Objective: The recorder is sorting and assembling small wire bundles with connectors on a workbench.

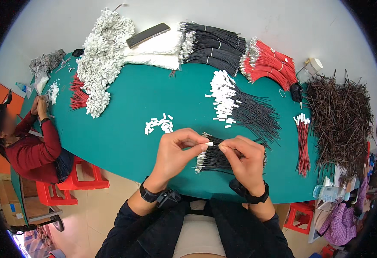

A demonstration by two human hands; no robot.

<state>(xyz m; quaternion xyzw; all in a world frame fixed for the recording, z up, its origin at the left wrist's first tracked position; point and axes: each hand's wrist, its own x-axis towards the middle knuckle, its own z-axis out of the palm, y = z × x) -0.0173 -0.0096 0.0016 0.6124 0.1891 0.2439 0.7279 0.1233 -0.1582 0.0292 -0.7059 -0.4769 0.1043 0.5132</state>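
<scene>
My left hand [171, 152] pinches a small white connector housing [210, 144] between thumb and forefinger. Opposite it, the fingertips of my right hand [247, 162] are pressed together at the housing's other side, apparently on a thin black wire that is mostly hidden. Beneath both hands lies a bundle of black wires [214, 162] with pale metal ends toward the left. Loose white housings [158, 124] are scattered left of my hands. Beyond my right hand, many black wires [255, 109] lie fanned out with white housings [223, 96] on their ends.
Along the back of the green table [141, 94] lie white connector bundles [100, 56], a black phone-like slab [148, 35], tied black wires [214, 45] and red wires [272, 64]. Brown wires [339, 120] heap at right, near a bottle [329, 193]. A co-worker [33, 146] sits at left.
</scene>
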